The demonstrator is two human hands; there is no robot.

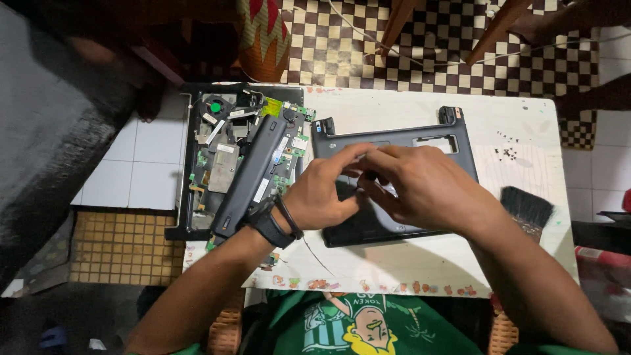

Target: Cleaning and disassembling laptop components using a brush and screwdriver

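Our left hand and right hand pinch a small dark part over the laptop cover; fingers pressed together, it might drop beneath them onto the bench.

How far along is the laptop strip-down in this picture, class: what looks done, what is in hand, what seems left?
Done: the opened laptop base lies at the left with its circuit board and fan bare, and loose screws sit apart on the table. In hand: the left hand and right hand meet over the dark cover panel. Left: the brush lies untouched.
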